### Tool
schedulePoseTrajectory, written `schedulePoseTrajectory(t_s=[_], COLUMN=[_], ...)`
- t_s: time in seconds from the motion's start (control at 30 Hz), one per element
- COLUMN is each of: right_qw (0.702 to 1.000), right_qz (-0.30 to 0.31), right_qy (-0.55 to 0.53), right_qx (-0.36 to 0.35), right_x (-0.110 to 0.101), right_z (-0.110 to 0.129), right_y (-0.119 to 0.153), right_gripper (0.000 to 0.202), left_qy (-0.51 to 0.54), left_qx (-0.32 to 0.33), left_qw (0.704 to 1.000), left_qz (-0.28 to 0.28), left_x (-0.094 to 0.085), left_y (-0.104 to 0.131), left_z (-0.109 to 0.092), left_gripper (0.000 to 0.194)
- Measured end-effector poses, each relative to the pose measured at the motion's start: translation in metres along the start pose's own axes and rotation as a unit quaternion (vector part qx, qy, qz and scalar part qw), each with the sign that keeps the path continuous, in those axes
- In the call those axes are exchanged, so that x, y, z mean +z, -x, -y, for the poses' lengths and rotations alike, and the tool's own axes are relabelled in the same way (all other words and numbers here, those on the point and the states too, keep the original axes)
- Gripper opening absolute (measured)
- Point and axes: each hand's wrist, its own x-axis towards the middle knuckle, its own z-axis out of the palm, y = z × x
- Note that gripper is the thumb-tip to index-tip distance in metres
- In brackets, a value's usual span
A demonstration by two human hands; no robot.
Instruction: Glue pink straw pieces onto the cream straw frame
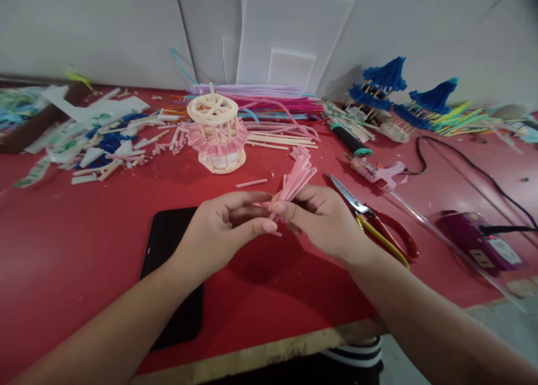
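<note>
Both hands meet over the middle of the red table (pixel 75 245), a little in from its near edge. The right hand (pixel 325 219) is closed around a bunch of short pink straw pieces (pixel 297 179), which fan up and away from its fingers toward the far edge. The left hand (pixel 225 225) is just beside it, thumb and forefinger pinched together at the lower end of the bunch, on one of the pink bits; the two thumbs nearly touch. Under the left wrist, near the near edge, lies a black phone (pixel 168 245), flat and dark. Just right of the right hand, red-handled scissors (pixel 378 222) lie with the blades pointing toward the far left. Beyond them a pink glue gun (pixel 376 171) rests on the table, its black cord (pixel 462 161) running to a purple power strip (pixel 479 239) by the right edge. Past the hands, toward the far edge, stands a small round model (pixel 217 134) of cream sticks with a pink straw fringe. One loose pink piece (pixel 251 182) lies between the model and the hands. Long coloured straws (pixel 269 102) are piled along the far edge, scraps (pixel 101 144) litter the far left corner, and blue-roofed models (pixel 386 85) stand at the far right.
</note>
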Motion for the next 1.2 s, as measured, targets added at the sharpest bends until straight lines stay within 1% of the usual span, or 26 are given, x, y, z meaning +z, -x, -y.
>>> schedulePoseTrajectory(t_s=[0.07, 0.1, 0.17, 0.23, 0.3, 0.37, 0.4, 0.43, 0.5, 0.57, 0.6, 0.63, 0.67, 0.7, 0.73, 0.77, 0.8, 0.87, 0.9, 0.93, 0.97, 1.03, 1.13, 1.2], right_qw=[1.000, 0.999, 0.998, 0.998, 0.998, 0.988, 0.976, 0.958, 0.908, 0.863, 0.850, 0.844, 0.845, 0.851, 0.865, 0.885, 0.908, 0.948, 0.963, 0.974, 0.984, 0.993, 0.995, 0.993], right_qz=[0.013, 0.026, 0.050, 0.052, 0.018, -0.027, -0.035, -0.028, 0.025, 0.080, 0.097, 0.109, 0.113, 0.108, 0.087, 0.049, -0.002, -0.103, -0.129, -0.136, -0.127, -0.087, -0.045, -0.041], right_qy=[-0.001, -0.011, -0.026, -0.017, 0.029, 0.117, 0.174, 0.238, 0.363, 0.446, 0.469, 0.481, 0.484, 0.479, 0.461, 0.431, 0.386, 0.267, 0.201, 0.138, 0.082, -0.002, -0.064, -0.091], right_qx=[-0.019, -0.028, -0.038, -0.044, -0.058, -0.095, -0.124, -0.155, -0.208, -0.224, -0.220, -0.210, -0.199, -0.187, -0.177, -0.170, -0.163, -0.142, -0.128, -0.113, -0.099, -0.079, -0.061, -0.055], right_x=[0.003, 0.005, 0.007, 0.008, 0.007, 0.005, 0.004, 0.004, 0.004, 0.005, 0.006, 0.006, 0.006, 0.006, 0.005, 0.004, 0.003, 0.003, 0.003, 0.005, 0.007, 0.012, 0.020, 0.023], right_z=[-0.001, -0.002, -0.003, -0.004, -0.006, -0.007, -0.008, -0.009, -0.011, -0.012, -0.013, -0.013, -0.014, -0.014, -0.013, -0.012, -0.011, -0.006, -0.003, -0.001, 0.001, 0.004, 0.003, 0.001], right_y=[0.000, 0.001, 0.001, 0.001, 0.001, 0.000, -0.001, -0.001, -0.001, -0.001, 0.000, 0.000, 0.000, 0.001, 0.001, 0.001, 0.001, 0.002, 0.003, 0.004, 0.005, 0.008, 0.010, 0.010], right_gripper=[0.041, 0.038, 0.035, 0.035, 0.034, 0.027, 0.023, 0.020, 0.018, 0.016, 0.015, 0.012, 0.011, 0.011, 0.012, 0.012, 0.013, 0.014, 0.015, 0.015, 0.015, 0.016, 0.017, 0.013], left_qy=[-0.018, -0.028, -0.040, -0.032, -0.006, 0.025, 0.039, 0.056, 0.095, 0.128, 0.139, 0.146, 0.150, 0.154, 0.158, 0.160, 0.161, 0.156, 0.151, 0.145, 0.137, 0.117, 0.091, 0.092], left_qx=[-0.012, -0.017, -0.032, -0.046, -0.050, -0.035, -0.023, -0.011, 0.008, 0.011, 0.009, 0.008, 0.008, 0.008, 0.008, 0.007, 0.007, 0.005, 0.003, 0.000, -0.005, -0.016, -0.041, -0.058], left_qw=[1.000, 0.999, 0.999, 0.998, 0.999, 0.998, 0.996, 0.994, 0.988, 0.983, 0.981, 0.980, 0.979, 0.978, 0.977, 0.976, 0.976, 0.978, 0.979, 0.980, 0.983, 0.989, 0.994, 0.993], left_qz=[-0.005, -0.011, -0.011, 0.000, -0.009, -0.053, -0.077, -0.098, -0.121, -0.128, -0.133, -0.137, -0.140, -0.142, -0.144, -0.145, -0.145, -0.141, -0.138, -0.133, -0.123, -0.093, -0.053, -0.051], left_x=[-0.001, -0.001, -0.003, -0.004, -0.005, -0.007, -0.007, -0.008, -0.009, -0.009, -0.009, -0.008, -0.007, -0.007, -0.007, -0.007, -0.007, -0.007, -0.007, -0.007, -0.007, -0.006, -0.004, -0.004], left_y=[0.000, 0.000, -0.001, -0.002, -0.003, -0.005, -0.006, -0.007, -0.008, -0.010, -0.011, -0.012, -0.012, -0.013, -0.014, -0.014, -0.014, -0.014, -0.013, -0.012, -0.011, -0.009, -0.007, -0.006], left_z=[0.000, 0.000, 0.001, 0.001, 0.002, 0.004, 0.005, 0.005, 0.006, 0.006, 0.006, 0.006, 0.006, 0.006, 0.005, 0.006, 0.006, 0.007, 0.007, 0.008, 0.008, 0.009, 0.008, 0.007], left_gripper=[0.033, 0.034, 0.040, 0.045, 0.046, 0.043, 0.040, 0.035, 0.026, 0.024, 0.024, 0.025, 0.025, 0.026, 0.026, 0.026, 0.026, 0.025, 0.024, 0.024, 0.023, 0.023, 0.021, 0.021])
